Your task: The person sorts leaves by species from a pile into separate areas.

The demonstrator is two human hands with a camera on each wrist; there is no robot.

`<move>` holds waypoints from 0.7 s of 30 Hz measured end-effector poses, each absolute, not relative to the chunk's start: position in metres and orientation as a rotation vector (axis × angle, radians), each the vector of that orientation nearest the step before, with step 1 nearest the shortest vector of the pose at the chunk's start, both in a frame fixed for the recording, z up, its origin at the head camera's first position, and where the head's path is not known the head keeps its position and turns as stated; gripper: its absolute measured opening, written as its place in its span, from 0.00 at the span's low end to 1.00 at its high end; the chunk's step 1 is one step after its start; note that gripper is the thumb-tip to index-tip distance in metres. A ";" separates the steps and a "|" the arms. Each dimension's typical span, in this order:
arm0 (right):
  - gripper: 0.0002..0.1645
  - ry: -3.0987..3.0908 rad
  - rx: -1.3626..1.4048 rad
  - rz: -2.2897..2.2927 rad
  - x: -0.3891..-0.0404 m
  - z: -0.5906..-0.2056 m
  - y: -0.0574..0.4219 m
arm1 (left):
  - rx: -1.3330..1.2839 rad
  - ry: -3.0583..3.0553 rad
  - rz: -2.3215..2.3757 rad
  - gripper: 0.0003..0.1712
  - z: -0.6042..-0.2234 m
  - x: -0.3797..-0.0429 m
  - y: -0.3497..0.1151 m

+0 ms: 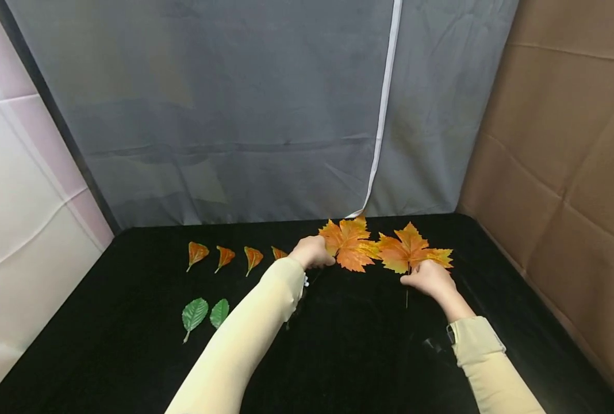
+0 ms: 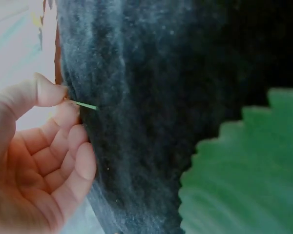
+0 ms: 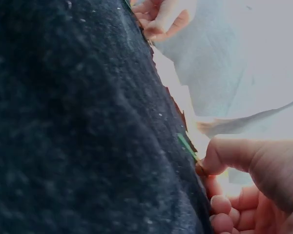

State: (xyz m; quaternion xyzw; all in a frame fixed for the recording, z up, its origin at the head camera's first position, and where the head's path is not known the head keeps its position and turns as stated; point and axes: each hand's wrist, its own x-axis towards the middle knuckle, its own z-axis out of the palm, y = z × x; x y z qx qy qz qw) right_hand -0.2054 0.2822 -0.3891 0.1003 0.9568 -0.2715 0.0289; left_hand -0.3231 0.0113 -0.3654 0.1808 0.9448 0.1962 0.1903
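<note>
Two orange-yellow maple leaves lie side by side near the back of the black-covered table. My left hand is at the left edge of the left maple leaf; in the left wrist view its thumb and forefinger pinch a thin green stem. With thumb and fingertip, my right hand pinches the stem of the right maple leaf, close to the base of its blade. The stem's end points toward me. The two leaves meet at their inner tips.
To the left, several small orange leaves form a row, the last partly behind my left hand. In front of them lie green leaves, partly covered by my left sleeve. A grey curtain stands behind the table, a brown one at its right.
</note>
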 end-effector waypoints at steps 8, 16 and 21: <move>0.15 2.701 0.385 -1.309 -0.203 -0.384 0.303 | 0.441 2.598 0.602 0.14 -0.361 -0.332 0.015; 0.07 2.331 0.252 -1.855 -0.198 -0.397 0.332 | 0.500 2.551 0.654 0.12 -0.358 -0.333 0.020; 0.11 2.214 0.118 -1.968 -0.197 -0.402 0.340 | 0.538 2.401 0.804 0.11 -0.349 -0.330 0.016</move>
